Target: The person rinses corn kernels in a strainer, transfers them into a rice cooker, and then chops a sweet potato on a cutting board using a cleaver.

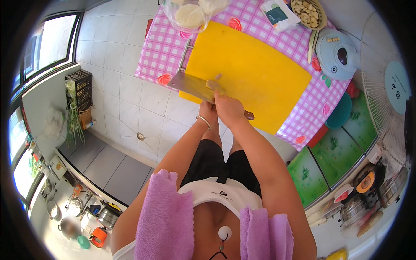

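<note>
A cleaver with a wide metal blade [191, 86] and a brown wooden handle [249, 115] lies slanted over the near left edge of a yellow cutting board [256, 71]. Closed around the cleaver near the handle is my right hand [229, 106]. My left hand [208, 111], below a bangle-ringed wrist, is at the near edge of the blade; its fingertips are partly hidden, so its hold is unclear. A pale tan piece of food [213, 85], possibly ginger, shows against the blade by my right fingertips. A smaller piece [218, 76] rests on the board just beyond.
On the pink checked tablecloth [156, 55] are a plastic bag of pale round items [190, 16], a white packet [279, 14], a basket of peeled cloves [305, 14] and a light blue appliance [336, 53]. A fan [386, 81] stands at the right.
</note>
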### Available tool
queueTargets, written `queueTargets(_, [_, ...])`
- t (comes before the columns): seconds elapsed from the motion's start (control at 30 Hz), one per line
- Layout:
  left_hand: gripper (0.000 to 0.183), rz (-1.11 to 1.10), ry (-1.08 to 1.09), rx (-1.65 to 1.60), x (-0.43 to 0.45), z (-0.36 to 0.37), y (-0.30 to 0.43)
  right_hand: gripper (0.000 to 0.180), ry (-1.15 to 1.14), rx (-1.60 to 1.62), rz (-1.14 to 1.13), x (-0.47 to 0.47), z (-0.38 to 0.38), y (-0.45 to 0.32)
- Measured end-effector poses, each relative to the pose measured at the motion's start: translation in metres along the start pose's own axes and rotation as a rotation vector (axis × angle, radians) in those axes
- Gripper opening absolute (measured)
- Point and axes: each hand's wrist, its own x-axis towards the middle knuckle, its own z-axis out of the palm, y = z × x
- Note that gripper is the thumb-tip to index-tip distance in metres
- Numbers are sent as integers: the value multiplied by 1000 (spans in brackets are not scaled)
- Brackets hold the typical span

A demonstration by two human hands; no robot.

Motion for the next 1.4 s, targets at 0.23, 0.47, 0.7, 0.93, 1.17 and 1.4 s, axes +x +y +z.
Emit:
queueTargets(0.23, [33, -25, 53, -28, -1, 2, -13, 17, -10, 22, 4, 18, -1, 6])
queueTargets(0.47, [40, -2, 80, -53, -4, 6, -15, 19, -43, 168, 72, 23, 12, 16])
queueTargets(0.7, [40, -164, 134, 3, -6, 14, -17, 17, 260, 292, 104, -6, -6, 41])
queueTargets(0.93, [31, -460, 18, -113, -3, 12, 12, 17, 126, 84, 73, -59, -13, 34])
queueTargets(1.17, [31, -303, 25, 59, -1, 15, -10, 16, 88, -17, 10, -62, -4, 36])
queueTargets(1.4, [41, -103, 71, 110, 5, 21, -27, 22, 62, -29, -26, -51, -5, 32])
